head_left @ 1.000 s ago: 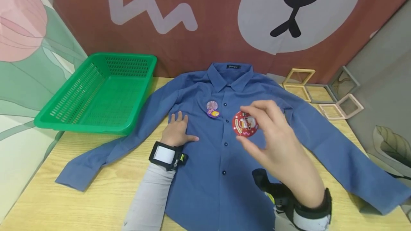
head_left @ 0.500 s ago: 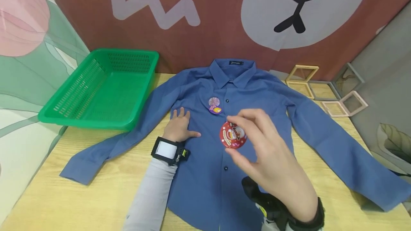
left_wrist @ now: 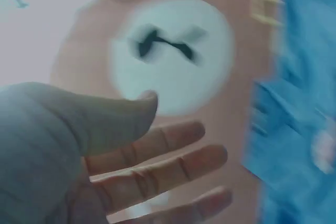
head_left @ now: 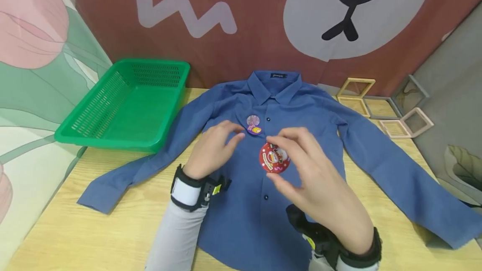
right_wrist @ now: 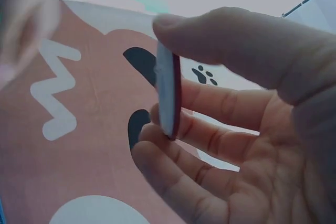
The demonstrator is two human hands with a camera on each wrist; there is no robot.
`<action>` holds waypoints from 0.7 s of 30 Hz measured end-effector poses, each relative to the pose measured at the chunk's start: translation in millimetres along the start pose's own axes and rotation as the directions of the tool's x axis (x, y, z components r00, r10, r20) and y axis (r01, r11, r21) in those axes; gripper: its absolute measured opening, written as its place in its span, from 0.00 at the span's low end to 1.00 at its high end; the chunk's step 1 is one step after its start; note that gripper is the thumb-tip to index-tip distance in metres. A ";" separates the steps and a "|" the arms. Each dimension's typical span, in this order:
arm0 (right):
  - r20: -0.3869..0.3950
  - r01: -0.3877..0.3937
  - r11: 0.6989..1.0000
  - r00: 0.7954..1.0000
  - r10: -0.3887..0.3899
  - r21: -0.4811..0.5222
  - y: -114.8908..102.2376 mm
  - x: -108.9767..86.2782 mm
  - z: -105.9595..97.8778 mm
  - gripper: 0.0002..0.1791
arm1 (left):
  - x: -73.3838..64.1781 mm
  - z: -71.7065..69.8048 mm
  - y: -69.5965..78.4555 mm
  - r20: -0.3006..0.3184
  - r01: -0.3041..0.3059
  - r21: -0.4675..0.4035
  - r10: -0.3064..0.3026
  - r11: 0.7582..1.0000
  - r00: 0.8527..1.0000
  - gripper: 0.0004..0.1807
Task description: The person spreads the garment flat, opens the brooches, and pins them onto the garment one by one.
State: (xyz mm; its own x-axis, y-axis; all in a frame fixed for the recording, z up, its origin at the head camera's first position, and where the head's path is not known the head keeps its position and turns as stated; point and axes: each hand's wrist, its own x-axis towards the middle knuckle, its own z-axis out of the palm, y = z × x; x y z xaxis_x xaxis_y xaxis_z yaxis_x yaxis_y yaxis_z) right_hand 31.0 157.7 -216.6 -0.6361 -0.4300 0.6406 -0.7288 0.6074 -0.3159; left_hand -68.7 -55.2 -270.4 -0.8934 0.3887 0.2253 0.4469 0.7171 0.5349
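Observation:
My right hand [head_left: 320, 179] pinches a round red badge [head_left: 274, 158] by its edges between thumb and fingers, above the shirt front. Seen edge-on in the right wrist view, the badge [right_wrist: 169, 90] shows a pale back and a dark red rim. My left hand [head_left: 212, 147] hovers over the shirt's left side in the head view, fingers loosely bent and holding nothing. The blue button shirt [head_left: 241, 204] lies spread flat, collar away from me. On its chest sit a pink round badge [head_left: 253, 120] and a purple-and-yellow badge [head_left: 254, 129], close together.
A green plastic basket [head_left: 139, 112] stands at the back left, partly over a sleeve. Several small hinged frames [head_left: 382, 108] stand at the back right. A brown printed cloth [head_left: 256, 20] hangs behind the wooden table [head_left: 124, 229].
My left hand has lifted off the shirt, its fingers drawing closer together toward the red badge. The right hand has moved left and slightly down with the badge, then held nearly still.

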 end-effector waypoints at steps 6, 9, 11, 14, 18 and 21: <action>-0.034 -0.003 0.999 0.999 0.004 0.037 0.3 0.7 0.6 0.45 | -25.1 -21.6 43.1 -0.179 -0.207 -0.329 0.155 0.921 0.972 0.10; -0.036 -0.002 0.998 0.999 0.004 0.059 0.4 2.6 1.7 0.46 | -30.4 -25.2 55.4 -0.180 -0.227 -0.454 0.160 0.862 0.970 0.12; -0.039 0.004 0.998 0.999 -0.002 0.068 0.8 3.5 2.8 0.45 | -32.5 -25.8 59.4 -0.153 -0.222 -0.482 0.168 0.847 0.974 0.12; -0.058 0.031 0.997 0.998 -0.027 0.075 2.8 5.3 4.5 0.44 | -31.8 -23.9 61.6 -0.104 -0.221 -0.503 0.195 0.835 0.975 0.13; -0.057 0.048 0.997 0.997 -0.044 0.067 7.4 6.9 6.0 0.42 | -27.2 -18.5 61.5 -0.085 -0.233 -0.499 0.221 0.835 0.972 0.14; -0.005 -0.028 0.992 1.000 0.029 0.124 11.7 4.8 4.7 0.44 | -24.7 -15.9 60.4 -0.089 -0.241 -0.481 0.226 0.843 0.970 0.14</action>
State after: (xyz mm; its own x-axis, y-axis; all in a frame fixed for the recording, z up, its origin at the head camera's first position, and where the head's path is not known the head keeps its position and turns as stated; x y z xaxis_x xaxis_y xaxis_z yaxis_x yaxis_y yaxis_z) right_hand 18.2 159.6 -220.5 -0.6554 -0.4092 0.6348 -0.7368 0.5313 -0.4182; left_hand -20.4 -30.7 -230.7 -0.7697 0.4879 0.4118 0.5692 0.2323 0.7887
